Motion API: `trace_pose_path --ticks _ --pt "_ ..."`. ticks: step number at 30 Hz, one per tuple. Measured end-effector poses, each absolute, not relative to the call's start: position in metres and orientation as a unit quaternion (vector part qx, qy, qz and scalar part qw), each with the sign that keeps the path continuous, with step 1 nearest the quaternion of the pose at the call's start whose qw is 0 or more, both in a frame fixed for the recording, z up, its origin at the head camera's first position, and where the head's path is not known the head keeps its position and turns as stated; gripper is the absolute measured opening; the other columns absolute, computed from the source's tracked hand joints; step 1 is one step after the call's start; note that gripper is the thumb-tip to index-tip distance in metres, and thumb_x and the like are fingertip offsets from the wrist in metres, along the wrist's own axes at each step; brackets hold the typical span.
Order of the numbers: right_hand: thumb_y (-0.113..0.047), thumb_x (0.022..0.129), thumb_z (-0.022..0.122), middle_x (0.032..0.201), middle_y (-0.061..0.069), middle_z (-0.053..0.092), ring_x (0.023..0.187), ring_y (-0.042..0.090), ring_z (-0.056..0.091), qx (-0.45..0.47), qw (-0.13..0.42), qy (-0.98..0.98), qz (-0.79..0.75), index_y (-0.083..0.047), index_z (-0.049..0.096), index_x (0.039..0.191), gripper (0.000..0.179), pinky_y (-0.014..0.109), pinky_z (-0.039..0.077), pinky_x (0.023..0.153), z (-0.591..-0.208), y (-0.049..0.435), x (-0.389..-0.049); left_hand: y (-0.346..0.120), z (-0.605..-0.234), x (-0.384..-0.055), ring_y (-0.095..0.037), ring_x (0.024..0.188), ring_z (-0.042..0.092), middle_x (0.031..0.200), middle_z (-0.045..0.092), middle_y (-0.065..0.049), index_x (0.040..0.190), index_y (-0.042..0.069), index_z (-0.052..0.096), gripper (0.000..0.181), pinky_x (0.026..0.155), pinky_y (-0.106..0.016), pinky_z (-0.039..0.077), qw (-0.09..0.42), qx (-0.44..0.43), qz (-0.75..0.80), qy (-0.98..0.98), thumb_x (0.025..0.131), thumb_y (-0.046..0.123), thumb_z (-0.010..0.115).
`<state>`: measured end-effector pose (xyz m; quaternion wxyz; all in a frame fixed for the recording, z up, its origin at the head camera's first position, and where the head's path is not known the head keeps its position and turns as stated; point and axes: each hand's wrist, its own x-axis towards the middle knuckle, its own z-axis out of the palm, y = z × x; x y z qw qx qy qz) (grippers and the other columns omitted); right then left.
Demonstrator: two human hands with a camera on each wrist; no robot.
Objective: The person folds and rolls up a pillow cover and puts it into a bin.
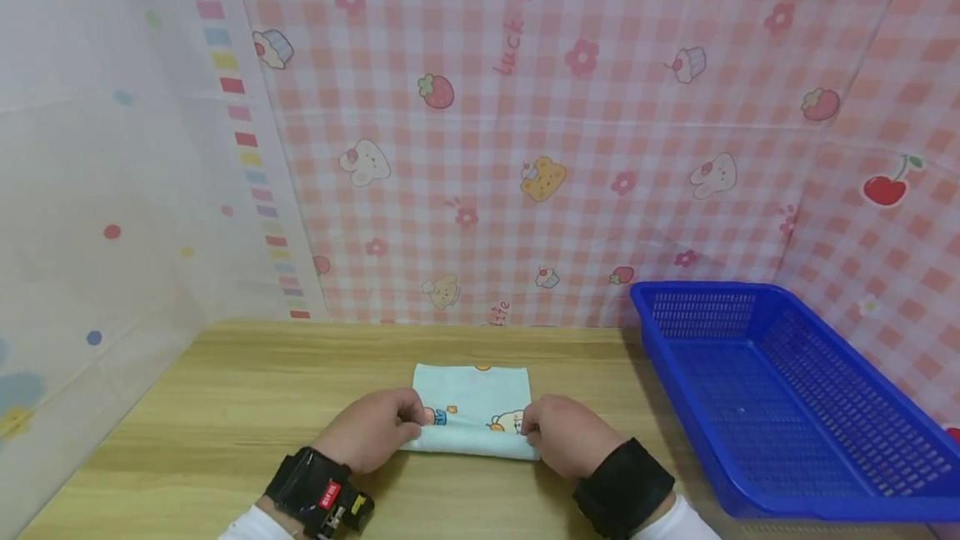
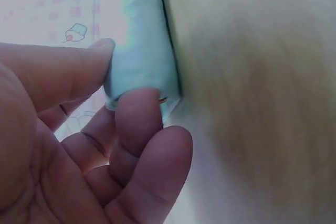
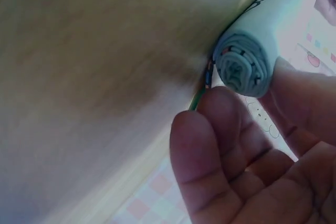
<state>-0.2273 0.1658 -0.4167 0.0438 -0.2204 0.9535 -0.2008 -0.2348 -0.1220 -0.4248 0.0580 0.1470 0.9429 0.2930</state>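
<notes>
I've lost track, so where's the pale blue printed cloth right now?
In the head view, the pale blue printed cloth lies partly rolled on the wood-grain table, between the left hand and right hand, left of the blue plastic basket.

Tabletop [image 1: 165,432], one: light yellow-brown, wood-grain finish, darker streaks running mostly left to right. Directly upon it, two articles:

Item 1: cloth [image 1: 472,390], pale mint green, near the middle; far portion spread flat, bearing small printed figures with touches of orange and blue; near portion wound into a roll lying crosswise, the coiled layers visible at its right end in the right wrist view

Item 2: basket [image 1: 825,382], blue, oblong, perforated walls, raised rim; positioned at the right side, open side up, apart from the cloth
</notes>
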Motion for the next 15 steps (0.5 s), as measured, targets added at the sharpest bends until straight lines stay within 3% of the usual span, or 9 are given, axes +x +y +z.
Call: trace_pose_path --ticks 6,11,15 --pt "-0.001 0.093 0.075 0.086 -0.004 0.065 0.077 0.012 0.054 -0.218 0.054 0.952 -0.207 -0.014 0.068 0.085 0.017 0.034 0.049 0.073 -0.416 0.165 -0.229 -0.117 -0.417 -0.229 -0.015 0.068 0.053 0.084 0.069 0.005 0.081 0.018 0.073 0.015 0.061 -0.030 0.042 0.039 0.151 0.266 0.951 0.094 0.017 0.078" --pt "-0.001 0.092 0.076 0.087 -0.003 0.072 0.078 0.010 0.059 -0.226 0.052 0.952 -0.200 -0.013 0.075 0.085 0.014 0.035 0.054 0.075 -0.414 0.166 -0.229 -0.115 -0.411 -0.224 -0.015 0.074 0.055 0.094 0.072 0.002 0.082 0.018 0.074 0.017 0.067 -0.031 0.045 0.033 0.161 0.250 0.954 0.082 0.003 0.081" --pt "-0.002 0.088 0.079 0.086 -0.003 0.074 0.078 0.009 0.060 -0.238 0.054 0.950 -0.195 -0.013 0.077 0.084 0.012 0.035 0.056 0.076 -0.412 0.169 -0.230 -0.113 -0.412 -0.224 -0.016 0.078 0.055 0.095 0.071 0.002 0.082 0.018 0.073 0.022 0.074 -0.035 0.047 0.034 0.162 0.238 0.957 0.077 0.001 0.086"
